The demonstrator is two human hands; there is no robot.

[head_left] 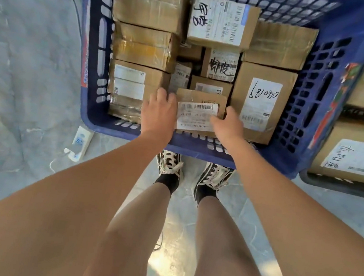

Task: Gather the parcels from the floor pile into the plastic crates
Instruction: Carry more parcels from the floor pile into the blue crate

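Observation:
A blue plastic crate (91, 61) in front of my feet holds several brown cardboard parcels. A small flat parcel (199, 113) with a white barcode label lies at the crate's near edge, between both hands. My left hand (159, 111) grips its left side, fingers curled over the far left corner. My right hand (230, 125) grips its right side, thumb on the label. A taller parcel (262, 102) marked with handwritten digits stands just to the right. More parcels (150, 1) are packed at the left and back.
A second, dark crate (341, 185) with labelled boxes (356, 156) stands at the right, touching the blue one. A white power strip (80, 140) with a cable lies on the grey floor at the left. My shoes (170, 164) stand just under the blue crate's near rim.

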